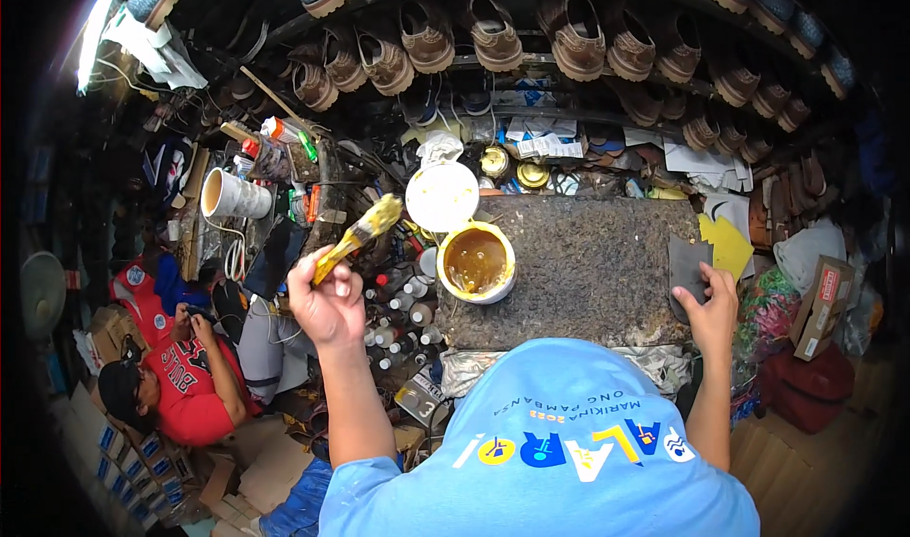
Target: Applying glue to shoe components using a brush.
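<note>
My left hand is closed round a brush with a yellow handle, its bristle end coated in yellowish glue and raised to the upper right, left of the worktable. Near the table's left edge stands a white tub of amber-brown glue, uncovered. My right hand grips a thin dark grey sheet by its right edge, thumb on top, over the right end of the table. Behind the tub lies a round white lid, smeared with glue.
The dark, rough worktable lies before me. Brown shoes line racks behind it. Several bottles crowd its left side. A yellow sheet and a brown box are at right. A seated person in red is at left.
</note>
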### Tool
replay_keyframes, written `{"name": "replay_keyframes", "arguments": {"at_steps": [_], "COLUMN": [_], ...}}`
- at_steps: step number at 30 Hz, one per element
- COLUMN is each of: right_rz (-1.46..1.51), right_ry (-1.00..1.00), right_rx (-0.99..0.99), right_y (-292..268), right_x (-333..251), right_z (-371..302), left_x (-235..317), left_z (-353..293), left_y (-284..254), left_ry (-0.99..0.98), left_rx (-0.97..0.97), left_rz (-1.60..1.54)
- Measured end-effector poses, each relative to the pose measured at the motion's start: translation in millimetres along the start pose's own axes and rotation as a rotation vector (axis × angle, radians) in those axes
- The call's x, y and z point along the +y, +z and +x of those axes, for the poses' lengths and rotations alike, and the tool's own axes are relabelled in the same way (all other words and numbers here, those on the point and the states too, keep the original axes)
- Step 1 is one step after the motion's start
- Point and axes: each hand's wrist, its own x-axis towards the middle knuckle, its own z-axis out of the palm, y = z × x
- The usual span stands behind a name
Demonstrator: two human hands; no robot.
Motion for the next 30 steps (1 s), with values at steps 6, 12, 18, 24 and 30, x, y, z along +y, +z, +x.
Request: {"name": "replay_keyframes", "arguments": {"at_steps": [6, 12, 18, 24, 30], "right_rz": [-0.107, -0.042, 0.035, 0.07, 0.132], "right_ry": [0.019, 0.073, 0.092, 0.161, 0.124], "right_rx": [0.085, 0.058, 0.083, 0.062, 0.069], "right_y": [13.6, 13.1, 10.7, 8.2, 13.2], "right_x": [30.5, 27.1, 32.7, 33.7, 39.6], "right_z": [-12.9, -7.5, -9.0, -5.1, -4.3], "left_x": [-15.9, -33.7, 11.9, 54.6, -3.8], "left_z": [25.4, 72.3, 79.2, 62.9, 98.4], "left_y": [62.8, 89.5, 110.9, 111.1, 61.5], "left_ry": [0.264, 0.233, 0.433, 0.089, -0.36], "left_rx": [-0.209, -0.34, -0.286, -0.221, -0.068], "left_rz": [0.848, 1.38, 1.561, 0.817, 0.529]}}
